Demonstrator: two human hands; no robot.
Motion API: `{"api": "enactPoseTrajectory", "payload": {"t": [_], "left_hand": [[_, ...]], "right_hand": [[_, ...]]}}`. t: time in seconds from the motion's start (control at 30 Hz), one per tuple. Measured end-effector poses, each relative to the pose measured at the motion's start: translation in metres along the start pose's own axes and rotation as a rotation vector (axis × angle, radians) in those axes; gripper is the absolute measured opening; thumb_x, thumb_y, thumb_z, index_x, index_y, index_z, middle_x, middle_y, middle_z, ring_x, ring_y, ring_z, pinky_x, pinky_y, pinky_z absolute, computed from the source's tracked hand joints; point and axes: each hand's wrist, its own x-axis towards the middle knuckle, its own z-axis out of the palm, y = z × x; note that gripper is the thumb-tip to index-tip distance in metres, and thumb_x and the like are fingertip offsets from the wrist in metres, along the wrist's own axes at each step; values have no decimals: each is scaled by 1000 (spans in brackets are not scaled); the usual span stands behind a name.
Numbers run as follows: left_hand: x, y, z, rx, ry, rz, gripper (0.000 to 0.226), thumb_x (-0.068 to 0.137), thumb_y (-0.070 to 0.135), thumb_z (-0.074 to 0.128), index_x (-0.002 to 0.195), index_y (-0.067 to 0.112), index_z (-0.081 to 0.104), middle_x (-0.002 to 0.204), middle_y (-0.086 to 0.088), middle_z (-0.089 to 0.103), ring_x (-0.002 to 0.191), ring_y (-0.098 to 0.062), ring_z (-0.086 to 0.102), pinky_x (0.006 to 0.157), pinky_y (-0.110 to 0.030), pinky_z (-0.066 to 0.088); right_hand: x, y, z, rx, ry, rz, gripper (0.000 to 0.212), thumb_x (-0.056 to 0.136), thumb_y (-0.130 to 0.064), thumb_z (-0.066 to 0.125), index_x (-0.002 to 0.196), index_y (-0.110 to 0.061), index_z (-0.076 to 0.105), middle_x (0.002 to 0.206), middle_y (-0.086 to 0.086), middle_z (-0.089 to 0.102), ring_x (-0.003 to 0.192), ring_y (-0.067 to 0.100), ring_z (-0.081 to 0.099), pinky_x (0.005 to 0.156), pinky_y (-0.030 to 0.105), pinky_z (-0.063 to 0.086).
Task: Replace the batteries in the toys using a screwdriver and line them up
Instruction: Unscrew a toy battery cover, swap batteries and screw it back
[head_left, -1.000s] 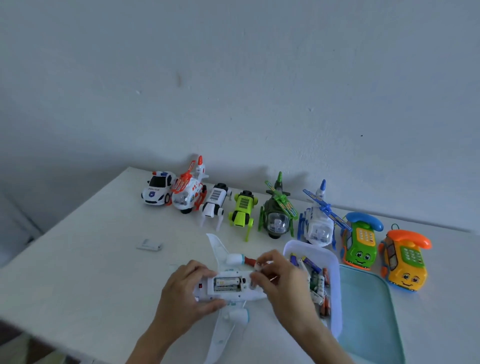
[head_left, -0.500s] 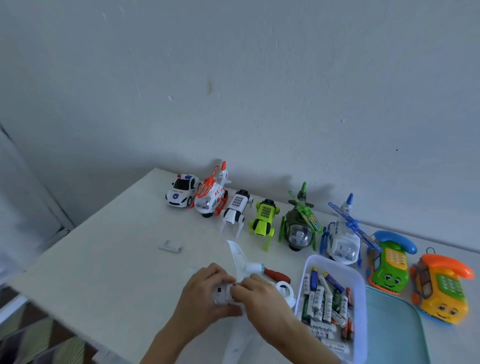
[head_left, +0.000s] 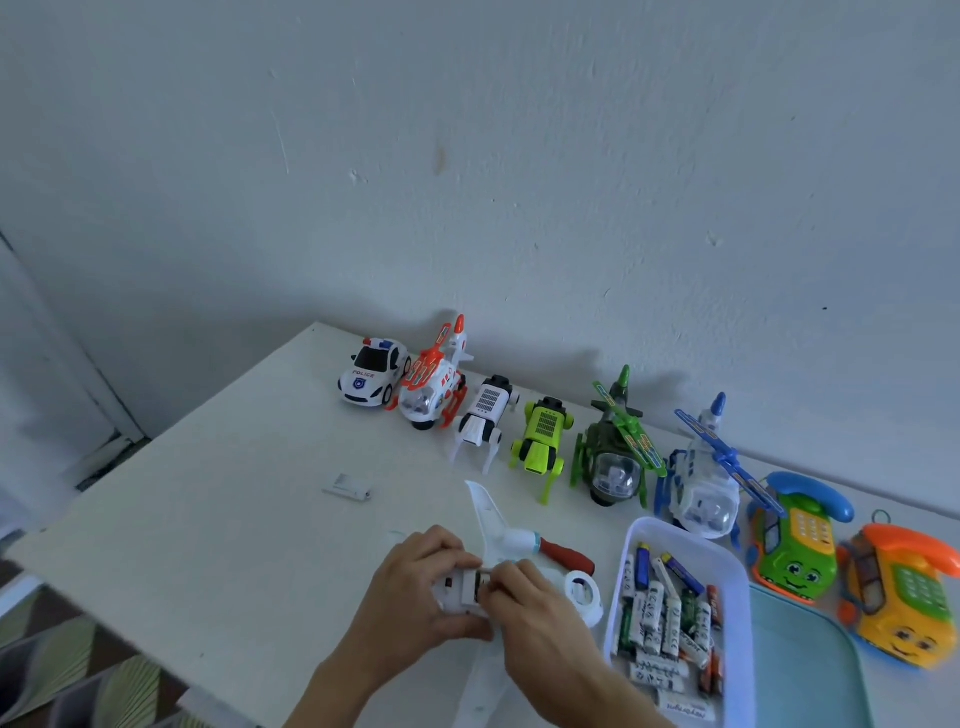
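Pale, scuffed wall (head_left: 519, 156) behind; white table (head_left: 208, 519) below it, patterned floor at near left. Along the far edge, lined up left to right: police car (head_left: 373, 370), orange-and-white helicopter (head_left: 435, 383), white robot dog (head_left: 484, 415), lime robot dog (head_left: 541, 439), dark green helicopter (head_left: 616, 455), blue-and-white helicopter (head_left: 702, 484), green toy phone (head_left: 794, 541), orange toy phone (head_left: 903, 595). Near the middle of the table, lying belly-up: white toy airplane (head_left: 500, 535), one wing pointing far, the other toward the near edge, battery bay partly hidden between both hands. Left hand (head_left: 415, 597) curled round the left side of the fuselage, thumb underneath at the near side. Right hand (head_left: 540, 618) bent over the bay from the right, fingertips pressed together at the opening; cannot tell whether a battery is pinched there. Just beyond the plane, red-handled screwdriver (head_left: 567, 554) flat on the table. Left of the hands and well apart, small white battery cover (head_left: 347, 488). Right of the hands, white bin (head_left: 737, 582) full of loose batteries (head_left: 670, 623); touching its right side, teal tray (head_left: 800, 670) at the near right corner.
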Motion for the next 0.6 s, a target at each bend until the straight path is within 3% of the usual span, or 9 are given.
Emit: {"api": "enactPoseTrajectory", "payload": {"t": [0.07,0.17,0.27,0.37,0.5,0.6], "left_hand": [[-1,1,0,3,-11,15,62,48,68,79,97,31,72,97,27,50,82,3,50,76,-15,41],[-5,-10,-12,-6,-32,-9,64,47,71,77,97,31,73,98,27,50,84,5,49,77,-13,39],[-12,-34,-38,-3,-32,-68,68,44,74,76,97,32,74,100,30,50,87,4,51,77,-12,41],[-23,-57,-64,-4,-8,-126,69,42,76,77,96,34,74,100,30,50,87,2,53,75,-13,44],[-33,-70,-83,13,-9,-154,68,42,76,79,96,36,74,101,31,50,85,5,53,73,-11,43],[-35,-69,-84,36,-13,-130,69,44,79,74,97,36,72,96,31,49,83,6,50,72,-10,39]], "right_hand": [[3,-4,-4,-25,-46,46,16,68,-22,46,63,-23,61,74,-7,50,71,9,36,57,18,38],[19,-12,-16,-2,-88,77,19,70,-28,50,64,-29,69,72,-11,51,68,8,48,59,15,39],[56,-25,-31,170,-109,175,26,82,-6,51,89,-15,74,94,-1,61,87,17,56,77,28,46],[109,-37,-34,210,-46,179,29,92,-5,46,104,-12,71,104,1,62,94,16,57,81,26,46],[182,-40,-2,185,-209,205,27,92,-5,49,112,-10,66,112,7,62,100,22,58,85,32,48],[216,-44,24,108,-353,167,19,87,-9,60,105,-7,68,110,9,64,102,23,58,86,30,47]]}}
